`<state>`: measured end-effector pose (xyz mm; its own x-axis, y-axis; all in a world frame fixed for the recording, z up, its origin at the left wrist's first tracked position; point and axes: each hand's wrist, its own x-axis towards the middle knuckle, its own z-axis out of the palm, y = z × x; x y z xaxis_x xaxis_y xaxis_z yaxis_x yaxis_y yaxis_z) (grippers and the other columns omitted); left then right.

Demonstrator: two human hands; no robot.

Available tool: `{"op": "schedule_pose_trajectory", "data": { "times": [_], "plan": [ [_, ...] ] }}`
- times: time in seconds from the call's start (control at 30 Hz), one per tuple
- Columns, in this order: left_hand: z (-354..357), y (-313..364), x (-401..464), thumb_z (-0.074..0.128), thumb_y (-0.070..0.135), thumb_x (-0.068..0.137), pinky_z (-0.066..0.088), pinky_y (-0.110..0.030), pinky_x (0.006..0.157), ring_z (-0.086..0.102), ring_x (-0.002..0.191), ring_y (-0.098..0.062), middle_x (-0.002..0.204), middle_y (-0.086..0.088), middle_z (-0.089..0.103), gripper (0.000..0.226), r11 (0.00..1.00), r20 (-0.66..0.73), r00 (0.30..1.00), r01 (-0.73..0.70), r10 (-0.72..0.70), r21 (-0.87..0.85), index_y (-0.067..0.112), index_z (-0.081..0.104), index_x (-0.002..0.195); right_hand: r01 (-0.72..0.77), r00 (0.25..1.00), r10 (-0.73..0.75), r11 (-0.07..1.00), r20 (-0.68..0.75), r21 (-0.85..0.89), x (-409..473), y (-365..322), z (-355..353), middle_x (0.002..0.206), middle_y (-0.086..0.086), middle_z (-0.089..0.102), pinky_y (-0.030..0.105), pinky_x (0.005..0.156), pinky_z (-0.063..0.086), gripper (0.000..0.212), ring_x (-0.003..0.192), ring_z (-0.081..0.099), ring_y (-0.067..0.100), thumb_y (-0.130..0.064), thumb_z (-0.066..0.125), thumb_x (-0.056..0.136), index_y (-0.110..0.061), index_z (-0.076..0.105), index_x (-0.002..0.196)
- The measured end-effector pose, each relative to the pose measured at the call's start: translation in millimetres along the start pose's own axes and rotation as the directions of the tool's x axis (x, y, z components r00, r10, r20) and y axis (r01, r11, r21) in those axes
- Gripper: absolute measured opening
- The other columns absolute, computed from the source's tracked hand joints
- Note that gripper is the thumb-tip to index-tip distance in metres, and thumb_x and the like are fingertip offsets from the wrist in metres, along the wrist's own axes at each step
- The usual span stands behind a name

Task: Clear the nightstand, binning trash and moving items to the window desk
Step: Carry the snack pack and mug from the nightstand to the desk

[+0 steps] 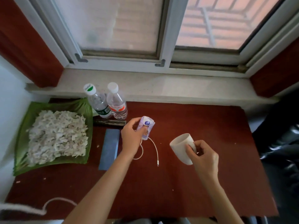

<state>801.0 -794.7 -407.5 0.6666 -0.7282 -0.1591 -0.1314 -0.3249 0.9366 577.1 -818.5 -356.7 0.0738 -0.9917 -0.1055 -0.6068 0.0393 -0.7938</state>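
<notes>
Setting both loads on the desk (202, 120): left hand (131, 139) clamps a pack (146, 126) with trailing cable (154, 147), right hand (204, 156) pinches the tilted mug (181, 147); a snagged cable or slipping handle could topple things

The left hand (131, 137) hides part of the purple packet (146, 128); its print is too blurred to read.

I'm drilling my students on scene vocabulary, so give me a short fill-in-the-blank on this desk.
1. The right hand holds a white ____.
2. The left hand holds a purple patterned item trailing a white ____.
3. ____ capped bottles stand below the windowsill.

Missing words: mug; cable; Two
</notes>
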Motion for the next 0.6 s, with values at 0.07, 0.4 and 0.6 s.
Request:
{"op": "schedule_pose_trajectory", "data": {
  "times": [0.07,0.4,0.6],
  "plan": [
    [13.1,-2.9,14.0,0.07,0.005,0.072,0.048,-0.023,0.072,0.064,0.079,-0.013,0.084,0.005,0.069,0.027,0.999,-0.033,0.999,0.032,-0.033,-0.018,0.021,0.069,0.094,-0.019,1.0,0.019,1.0,-0.005,0.011,4.4,2.5,-1.1,0.056,-0.002,0.053,0.014,0.046,0.037,0.02,0.053,0.046,0.004,-0.011,0.071,0.078,-0.011,0.057,0.063],
    [50.2,-19.5,60.4,0.056,-0.005,0.078,0.033,-0.014,0.067,0.058,0.088,-0.019,0.102,-0.012,0.067,0.032,0.988,-0.159,0.985,0.089,-0.069,0.124,0.004,0.063,0.108,-0.018,0.999,0.018,1.0,0.046,0.003,25.1,11.4,1.8,0.062,-0.003,0.057,0.016,0.049,0.039,0.024,0.053,0.048,0.004,-0.012,0.072,0.077,-0.012,0.055,0.06],
    [57.5,-35.8,74.0,0.053,-0.005,0.077,0.041,-0.033,0.079,0.054,0.105,-0.031,0.118,-0.016,0.054,0.042,0.927,-0.117,0.993,0.053,-0.01,0.372,0.005,0.056,0.118,-0.042,0.998,0.041,0.999,0.052,0.017,31.6,15.4,8.4,0.053,-0.003,0.053,0.013,0.046,0.037,0.024,0.051,0.046,0.004,-0.009,0.07,0.077,-0.011,0.055,0.059]
  ]
}}
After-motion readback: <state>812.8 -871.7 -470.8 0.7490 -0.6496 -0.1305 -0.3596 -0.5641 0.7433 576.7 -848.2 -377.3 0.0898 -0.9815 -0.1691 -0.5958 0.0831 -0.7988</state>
